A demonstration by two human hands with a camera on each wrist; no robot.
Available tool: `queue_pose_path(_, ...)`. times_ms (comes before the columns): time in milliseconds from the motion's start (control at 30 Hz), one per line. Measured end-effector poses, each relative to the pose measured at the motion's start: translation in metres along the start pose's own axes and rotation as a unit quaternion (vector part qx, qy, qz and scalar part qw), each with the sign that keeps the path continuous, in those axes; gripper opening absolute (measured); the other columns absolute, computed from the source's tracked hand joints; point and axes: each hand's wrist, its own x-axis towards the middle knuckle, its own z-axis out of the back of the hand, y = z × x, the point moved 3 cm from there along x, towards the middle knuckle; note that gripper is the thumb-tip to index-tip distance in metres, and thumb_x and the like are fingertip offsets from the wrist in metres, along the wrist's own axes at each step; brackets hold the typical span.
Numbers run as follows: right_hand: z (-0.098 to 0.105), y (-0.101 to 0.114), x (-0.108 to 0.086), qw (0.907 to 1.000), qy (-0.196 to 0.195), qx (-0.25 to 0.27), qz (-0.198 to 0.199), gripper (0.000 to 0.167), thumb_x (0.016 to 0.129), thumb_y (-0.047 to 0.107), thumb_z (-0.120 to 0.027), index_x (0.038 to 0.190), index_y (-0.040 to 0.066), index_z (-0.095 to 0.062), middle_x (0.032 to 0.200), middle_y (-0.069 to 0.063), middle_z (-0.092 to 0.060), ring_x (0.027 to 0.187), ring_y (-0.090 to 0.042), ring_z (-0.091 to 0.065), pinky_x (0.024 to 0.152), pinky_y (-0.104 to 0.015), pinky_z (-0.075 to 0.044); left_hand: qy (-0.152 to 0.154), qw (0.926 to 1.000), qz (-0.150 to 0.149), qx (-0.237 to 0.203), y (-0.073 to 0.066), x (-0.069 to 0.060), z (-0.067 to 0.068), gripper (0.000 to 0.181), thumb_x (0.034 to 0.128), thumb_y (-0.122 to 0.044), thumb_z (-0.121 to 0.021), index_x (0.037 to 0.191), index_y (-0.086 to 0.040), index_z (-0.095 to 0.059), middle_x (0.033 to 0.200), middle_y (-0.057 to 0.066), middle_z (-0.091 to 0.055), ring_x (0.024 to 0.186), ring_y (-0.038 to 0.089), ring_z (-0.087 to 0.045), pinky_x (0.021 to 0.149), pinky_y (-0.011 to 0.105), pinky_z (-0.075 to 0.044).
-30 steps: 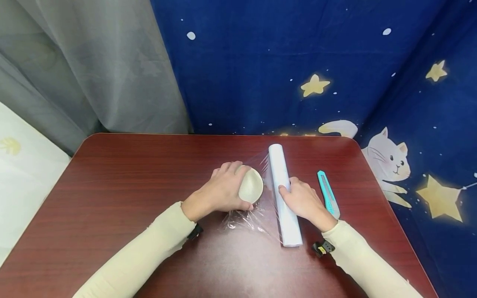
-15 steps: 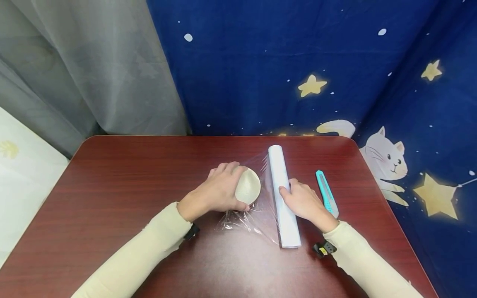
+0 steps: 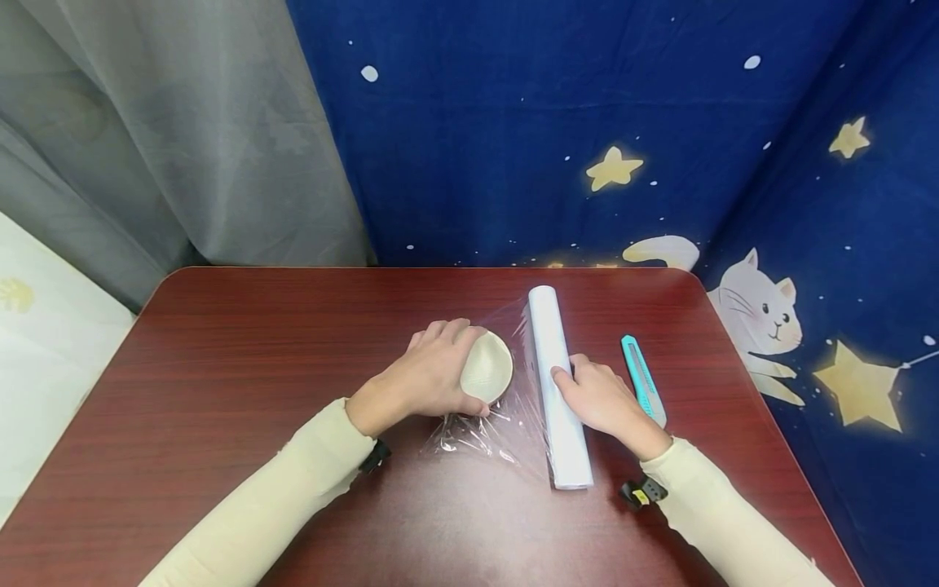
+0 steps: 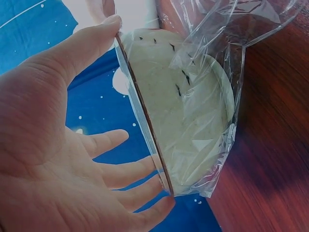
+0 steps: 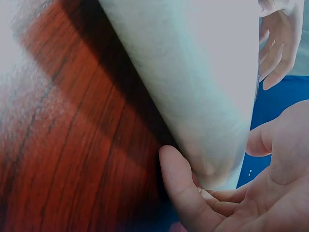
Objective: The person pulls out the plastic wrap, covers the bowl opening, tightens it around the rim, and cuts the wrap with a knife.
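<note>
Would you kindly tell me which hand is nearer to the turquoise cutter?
Right: the right hand, gripping the white roll, is just left of the turquoise cutter; the left hand is farther left, holding the bowl.

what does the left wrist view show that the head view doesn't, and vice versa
Left wrist only: dark marks on the outside of the bowl.
Head only: the turquoise box cutter, and the cat printed on the blue curtain.
Both: clear plastic film, the reddish-brown table, and the left hand gripping the bowl.

The dark-red, wood-grained table (image 3: 257, 350) with rounded corners bears a slim turquoise box cutter (image 3: 643, 381), lying at three o'clock.
</note>
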Motion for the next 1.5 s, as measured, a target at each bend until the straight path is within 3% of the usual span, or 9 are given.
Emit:
queue_pose_path(233,0.013,0.021,-0.013,0.9998,0.008,0.016,-0.006,0.066,0.112,0.044,-0.052,0.147,-0.012,-0.055,0.132,-0.031,-0.069,0.111,-0.041,-0.071,0.092,-0.061,-0.057,-0.006,1.0000,-0.004,-0.006,-0.001,-0.001,-0.001,0.105,0.0713,-0.051,-0.100,0.156,-0.009,-0.053,0.162,0.025,-0.048,0.147,0.047,-0.045,0.113,0.063,-0.042)
queue_pose_path(600,0.015,0.024,-0.014,0.9998,0.009,0.007,-0.018,0.069,0.112,0.047,-0.052,0.149,-0.012,-0.054,0.129,-0.028,-0.070,0.103,-0.035,-0.071,0.089,-0.056,-0.058,-0.005,0.9999,-0.007,-0.012,-0.002,0.000,-0.002,0.105,0.0729,-0.051,-0.100,0.157,-0.009,-0.052,0.164,0.025,-0.047,0.149,0.047,-0.044,0.115,0.064,-0.040)
queue_pose_path(767,0.021,0.017,-0.016,0.9993,0.012,0.025,-0.026,0.072,0.113,0.049,-0.052,0.154,-0.011,-0.050,0.101,-0.016,-0.073,0.083,-0.025,-0.074,0.079,-0.048,-0.060,-0.003,0.9999,-0.007,-0.013,-0.002,0.000,-0.003,0.105,0.0736,-0.051,-0.099,0.158,-0.009,-0.051,0.164,0.025,-0.046,0.149,0.047,-0.043,0.116,0.064,-0.040)
queue_pose_path(867,0.033,0.009,-0.020,0.9992,-0.002,0.033,-0.022,0.069,0.112,0.047,-0.056,0.152,-0.008,-0.051,0.090,-0.009,-0.069,0.076,-0.021,-0.070,0.075,-0.046,-0.058,-0.002,0.9999,-0.006,-0.013,-0.001,0.000,-0.003,0.106,0.0741,-0.051,-0.099,0.158,-0.010,-0.051,0.166,0.025,-0.045,0.150,0.047,-0.042,0.116,0.064,-0.039)
queue_pose_path(1133,0.073,-0.037,-0.032,0.9973,-0.056,-0.008,-0.047,0.059,0.103,0.039,-0.072,0.137,-0.006,-0.056,0.104,-0.017,-0.066,0.086,-0.030,-0.065,0.068,-0.044,-0.053,-0.007,0.9998,-0.007,-0.018,0.003,-0.005,0.000,0.105,0.0756,-0.051,-0.098,0.159,-0.009,-0.050,0.168,0.028,-0.042,0.153,0.049,-0.039,0.118,0.067,-0.038)
queue_pose_path(1367,0.076,-0.073,-0.044,0.9960,-0.043,-0.021,-0.076,0.064,0.099,0.039,-0.077,0.133,-0.011,-0.056,0.112,-0.025,-0.068,0.097,-0.039,-0.066,0.076,-0.055,-0.054,-0.028,0.9987,-0.010,-0.042,0.011,-0.017,0.002,0.100,0.0811,-0.054,-0.093,0.161,-0.010,-0.050,0.170,0.026,-0.039,0.154,0.050,-0.037,0.117,0.071,-0.037)
queue_pose_path(1500,0.073,-0.081,-0.048,0.9962,-0.015,-0.008,-0.085,0.067,0.099,0.038,-0.078,0.134,-0.013,-0.053,0.106,-0.022,-0.071,0.092,-0.034,-0.067,0.074,-0.050,-0.055,-0.055,0.9957,-0.008,-0.073,0.019,-0.027,0.001,0.099,0.0832,-0.051,-0.091,0.162,-0.007,-0.049,0.170,0.024,-0.041,0.154,0.048,-0.038,0.117,0.072,-0.037)
